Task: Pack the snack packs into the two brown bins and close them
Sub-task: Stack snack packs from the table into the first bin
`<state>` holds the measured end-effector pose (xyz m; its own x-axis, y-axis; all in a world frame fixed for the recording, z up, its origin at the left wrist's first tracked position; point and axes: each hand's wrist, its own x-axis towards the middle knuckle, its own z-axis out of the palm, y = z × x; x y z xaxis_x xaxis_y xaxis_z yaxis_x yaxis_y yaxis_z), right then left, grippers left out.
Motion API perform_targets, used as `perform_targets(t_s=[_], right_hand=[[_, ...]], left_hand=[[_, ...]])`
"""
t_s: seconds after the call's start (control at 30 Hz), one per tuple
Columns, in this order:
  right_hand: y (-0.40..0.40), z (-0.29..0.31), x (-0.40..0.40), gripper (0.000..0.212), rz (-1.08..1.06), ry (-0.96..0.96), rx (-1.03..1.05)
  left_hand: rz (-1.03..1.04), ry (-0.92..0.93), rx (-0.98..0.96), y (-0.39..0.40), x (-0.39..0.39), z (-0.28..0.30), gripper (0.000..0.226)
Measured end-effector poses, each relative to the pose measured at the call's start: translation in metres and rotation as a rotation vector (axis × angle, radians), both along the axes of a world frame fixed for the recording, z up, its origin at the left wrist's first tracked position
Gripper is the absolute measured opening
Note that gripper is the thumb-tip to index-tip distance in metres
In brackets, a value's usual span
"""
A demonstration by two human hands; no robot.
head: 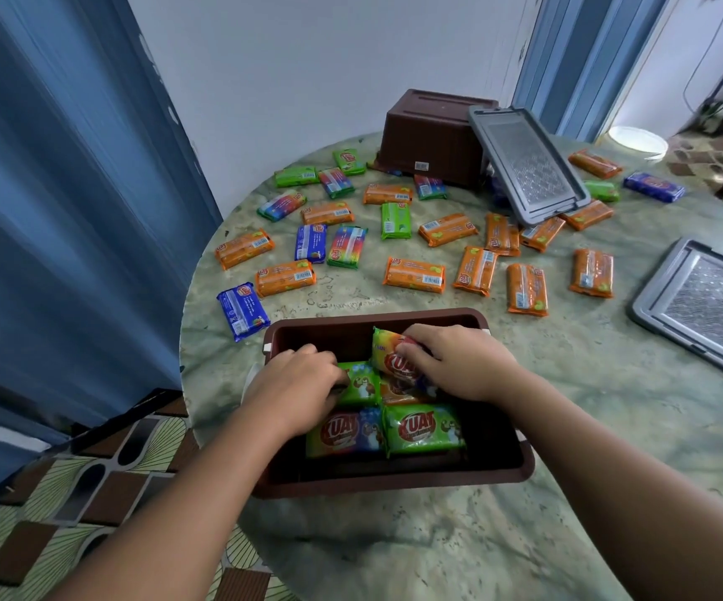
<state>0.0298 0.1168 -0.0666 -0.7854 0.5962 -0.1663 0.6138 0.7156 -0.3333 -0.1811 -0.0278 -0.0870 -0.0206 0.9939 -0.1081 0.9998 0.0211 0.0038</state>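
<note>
Both hands work inside the open brown bin (394, 479) at the tabletop's (567, 427) near edge. The right hand (459, 362) pinches a rainbow snack pack (387, 355), tilted, apparently to slot it behind the green packs (422, 429) already laid flat; the left hand (296, 383) presses curled fingers onto a green pack (361, 383), probably steadying the row. Many loose packs (413, 274) lie mid-tabletop. The second bin (433, 136) sits upturned at the far edge, one grey lid (528, 167) leaning on it; another lid (706, 305) lies at the right edge

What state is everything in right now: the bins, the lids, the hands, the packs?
Near brown bin: upright, open, partly filled.
Far brown bin: upside down.
Near grey lid: flat on table.
Far grey lid: leaning on far bin.
Left hand: on a green pack.
Right hand: gripping rainbow pack.
Loose packs: scattered on table.
</note>
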Motion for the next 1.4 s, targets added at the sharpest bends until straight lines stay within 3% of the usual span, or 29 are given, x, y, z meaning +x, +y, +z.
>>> perform_targets(t_s=[0.2,0.3,0.47,0.77,0.87,0.93,1.0,1.07,1.2,1.27,1.4], right_hand=[[0.001,-0.004,-0.001,0.017,0.12,-0.027,0.07],[0.005,-0.006,-0.001,0.029,0.14,-0.017,0.067],[0.001,-0.011,-0.001,0.058,0.226,-0.173,0.152],[-0.002,-0.012,-0.003,0.053,0.331,-0.337,0.343],[-0.002,-0.01,-0.003,0.049,0.306,-0.269,0.302],[-0.002,-0.005,-0.003,0.039,0.238,-0.091,0.233],[-0.002,-0.005,0.002,0.029,0.147,0.146,0.318],[-0.003,-0.007,0.006,0.032,-0.017,0.282,0.419],[0.001,-0.007,0.004,0.058,-0.116,0.138,0.312],[0.005,-0.004,-0.003,0.053,-0.093,0.026,0.272],[0.011,-0.002,-0.013,0.038,-0.094,-0.006,0.242]], left_hand=[[-0.014,0.015,-0.031,0.0,0.0,0.001,0.031],[-0.018,0.018,-0.036,0.0,0.001,0.002,0.031],[-0.013,-0.015,-0.045,0.0,0.0,0.001,0.034],[0.002,-0.019,-0.07,0.002,-0.001,-0.001,0.038],[0.009,-0.059,-0.016,0.002,0.0,0.003,0.031],[0.006,-0.09,0.174,-0.001,0.001,0.005,0.02],[0.095,-0.054,0.432,-0.007,-0.001,0.005,0.013],[0.31,-0.016,0.573,-0.011,-0.005,0.005,0.023],[0.639,-0.043,0.299,-0.004,-0.004,0.004,0.059],[0.692,-0.084,0.2,0.0,-0.006,0.0,0.053],[0.688,-0.126,0.249,0.001,-0.018,-0.004,0.024]])
